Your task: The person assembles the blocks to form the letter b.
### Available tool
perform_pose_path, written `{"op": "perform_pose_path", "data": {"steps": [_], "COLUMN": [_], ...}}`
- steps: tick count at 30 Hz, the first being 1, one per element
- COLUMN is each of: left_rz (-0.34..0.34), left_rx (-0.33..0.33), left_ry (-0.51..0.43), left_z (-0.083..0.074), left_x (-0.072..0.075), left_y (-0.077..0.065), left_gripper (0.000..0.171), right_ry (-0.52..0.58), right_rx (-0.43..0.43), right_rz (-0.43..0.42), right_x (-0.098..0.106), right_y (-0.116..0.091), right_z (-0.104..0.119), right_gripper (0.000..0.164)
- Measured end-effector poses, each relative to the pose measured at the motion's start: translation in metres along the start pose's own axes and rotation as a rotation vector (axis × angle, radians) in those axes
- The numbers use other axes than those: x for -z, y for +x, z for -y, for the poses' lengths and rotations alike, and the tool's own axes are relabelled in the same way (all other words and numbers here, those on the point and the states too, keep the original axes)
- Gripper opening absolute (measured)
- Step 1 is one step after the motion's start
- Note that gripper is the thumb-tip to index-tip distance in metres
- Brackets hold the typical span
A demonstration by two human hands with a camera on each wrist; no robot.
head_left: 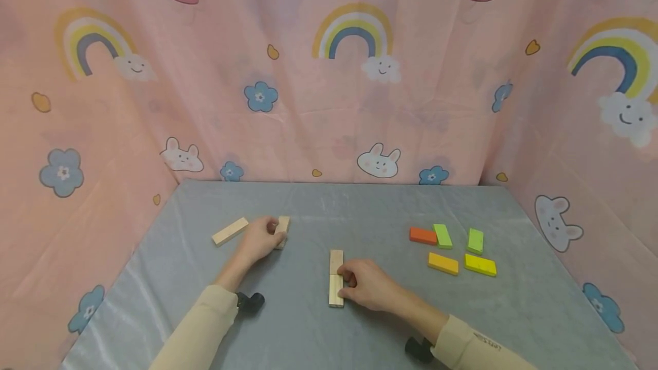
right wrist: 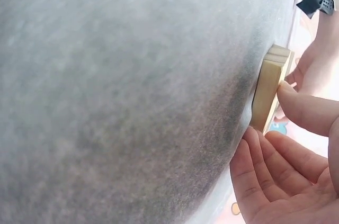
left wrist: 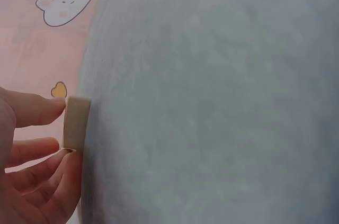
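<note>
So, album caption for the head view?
Left hand and right hand pinch pale oblong wooden blocks, five brightly coloured oblong blocks nearby.

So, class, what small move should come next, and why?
Probably bring the plain block toward the two plain blocks lying end to end: the left hand pinches it, while the right hand has thumb and fingers on that pair.

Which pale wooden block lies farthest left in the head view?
The pale rectangular wooden block lying slantwise left of the left hand; the other pale wooden blocks sit farther right, at that hand or the right hand.
</note>
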State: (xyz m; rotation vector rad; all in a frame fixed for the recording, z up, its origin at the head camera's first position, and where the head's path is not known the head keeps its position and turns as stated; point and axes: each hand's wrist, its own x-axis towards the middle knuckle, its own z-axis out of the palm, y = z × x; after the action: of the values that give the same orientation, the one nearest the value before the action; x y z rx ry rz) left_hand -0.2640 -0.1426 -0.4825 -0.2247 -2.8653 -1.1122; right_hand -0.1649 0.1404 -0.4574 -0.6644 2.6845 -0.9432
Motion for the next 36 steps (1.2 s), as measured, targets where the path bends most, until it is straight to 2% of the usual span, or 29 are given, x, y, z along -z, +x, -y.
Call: {"op": "perform_pose_path", "data": {"steps": [6,11,16,19,25,31,36], "left_rz": [0.051,0.161,0.228,0.256,0.271,0.258,0.248], "left_rx": [0.013,0.007,0.001,-0.024,-0.070,-0.088,-0.122], "left_ry": [-0.073,-0.156,-0.120,-0.087,-0.035,0.012,0.007], "left_z": [0.004,0.008,0.008,0.007,0.002,-0.002,-0.005], "left_x": [0.001,0.008,0.014,0.015,0.016,0.013,0.008], "left_y": [0.003,0.003,0.004,0.006,0.010,0.012,0.011], "left_gripper": [0.046,0.062,0.079,0.086,0.086,0.082,0.080], "right_ry": [-0.004,-0.005,-0.005,-0.003,-0.004,-0.012,-0.017], "right_rx": [0.013,0.014,0.014,0.016,0.007,0.017,0.025], "right_rz": [0.000,-0.005,-0.013,-0.014,-0.008,-0.010,-0.011], "right_x": [-0.002,-0.003,-0.004,-0.004,-0.003,-0.001,-0.001], "right_y": [0.000,0.000,0.000,0.000,0.001,0.001,0.002], "right_z": [0.000,-0.002,-0.002,-0.003,-0.003,-0.003,-0.003], "right_gripper": [0.030,0.030,0.030,0.030,0.032,0.032,0.032]}}
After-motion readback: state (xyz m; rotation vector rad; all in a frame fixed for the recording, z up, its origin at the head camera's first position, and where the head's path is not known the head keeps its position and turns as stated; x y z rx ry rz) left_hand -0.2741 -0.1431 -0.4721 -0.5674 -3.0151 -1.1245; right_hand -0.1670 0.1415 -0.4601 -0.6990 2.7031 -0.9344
